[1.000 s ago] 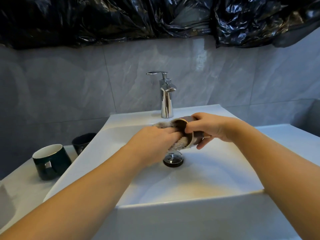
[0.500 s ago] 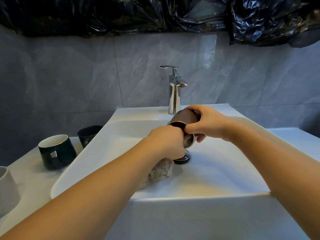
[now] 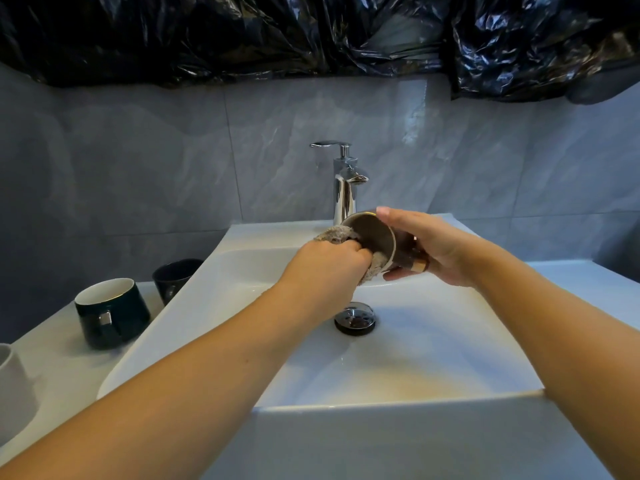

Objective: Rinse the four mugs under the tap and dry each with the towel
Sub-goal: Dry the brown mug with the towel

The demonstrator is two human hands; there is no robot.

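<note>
A brown mug (image 3: pixel 377 242) is held tipped on its side above the white sink (image 3: pixel 398 393), just in front of the tap (image 3: pixel 344 199); its long axis runs left to right, the mouth facing left. The right hand (image 3: pixel 433 251) is curled round its body. A beige towel (image 3: pixel 346 251) is gripped by the left hand (image 3: pixel 325 268) and pressed into the mouth. On the counter (image 3: pixel 62 379) at left, three other mugs are seen: dark green (image 3: pixel 112 315), black (image 3: pixel 173 277), grey (image 3: pixel 14 393).

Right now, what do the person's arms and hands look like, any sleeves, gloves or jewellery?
Both forearms are bare to the frame edge, with no sleeves showing. The left hand and right hand wear no gloves, and no rings, watch or bracelet are visible.
</note>
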